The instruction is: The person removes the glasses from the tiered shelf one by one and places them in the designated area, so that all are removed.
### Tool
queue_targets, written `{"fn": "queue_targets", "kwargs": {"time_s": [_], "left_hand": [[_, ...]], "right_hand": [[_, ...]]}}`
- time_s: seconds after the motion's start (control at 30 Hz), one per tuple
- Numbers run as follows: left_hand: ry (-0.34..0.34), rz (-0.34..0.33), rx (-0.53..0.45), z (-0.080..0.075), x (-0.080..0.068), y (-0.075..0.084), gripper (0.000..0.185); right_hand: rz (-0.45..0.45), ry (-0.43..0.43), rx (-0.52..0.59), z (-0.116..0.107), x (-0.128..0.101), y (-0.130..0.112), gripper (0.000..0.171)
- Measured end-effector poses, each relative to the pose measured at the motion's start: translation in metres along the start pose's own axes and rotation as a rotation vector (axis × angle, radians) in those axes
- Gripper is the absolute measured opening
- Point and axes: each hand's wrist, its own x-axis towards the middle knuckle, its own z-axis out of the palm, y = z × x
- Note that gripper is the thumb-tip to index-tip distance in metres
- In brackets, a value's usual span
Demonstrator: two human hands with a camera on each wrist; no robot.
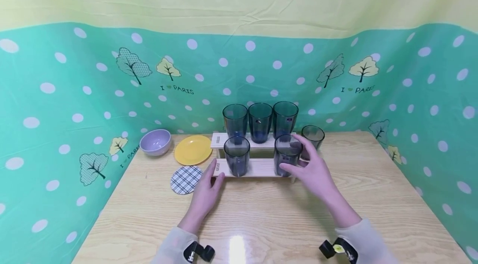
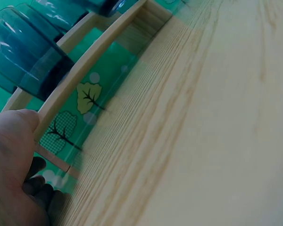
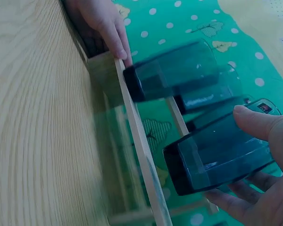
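A two-step wooden rack [image 1: 257, 167] stands at the back of the table. Three dark blue-green glasses [image 1: 260, 122] sit on its upper step. My left hand [image 1: 214, 174] grips the left end of the lower step, thumb on top, close to the lower left glass [image 1: 237, 155]. In the left wrist view the thumb [image 2: 14, 127] presses the rack's front edge [image 2: 85, 61] below that glass [image 2: 23, 47]. My right hand [image 1: 298, 160] curls round the lower right glass [image 1: 286, 155]. The right wrist view shows thumb and fingers [image 3: 259, 125] wrapped round this glass [image 3: 212, 155], which stands on the step.
On the table [image 1: 261, 222], left of the rack, lie a lilac bowl [image 1: 155, 141], a yellow plate [image 1: 193, 150] and a plaid coaster [image 1: 186, 179]. One more glass [image 1: 313, 136] stands on the table right of the rack. Green dotted cloth walls close in three sides.
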Motion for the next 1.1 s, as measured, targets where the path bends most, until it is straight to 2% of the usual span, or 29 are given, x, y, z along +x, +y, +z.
{"fn": "queue_targets", "kwargs": {"time_s": [0.27, 0.5, 0.67, 1.1], "left_hand": [[0.015, 0.022, 0.002, 0.000, 0.000, -0.002, 0.068], [-0.004, -0.006, 0.002, -0.002, 0.001, -0.001, 0.068], [-0.006, 0.000, 0.000, -0.002, 0.001, 0.000, 0.068], [0.008, 0.016, 0.009, -0.001, 0.000, -0.001, 0.068]], "right_hand": [[0.030, 0.029, -0.065, -0.035, -0.006, 0.001, 0.102], [0.005, 0.075, -0.111, -0.059, -0.006, 0.002, 0.106], [0.005, 0.115, -0.158, -0.077, -0.004, 0.008, 0.106], [0.102, 0.201, -0.275, -0.118, 0.006, 0.029, 0.111]]}}
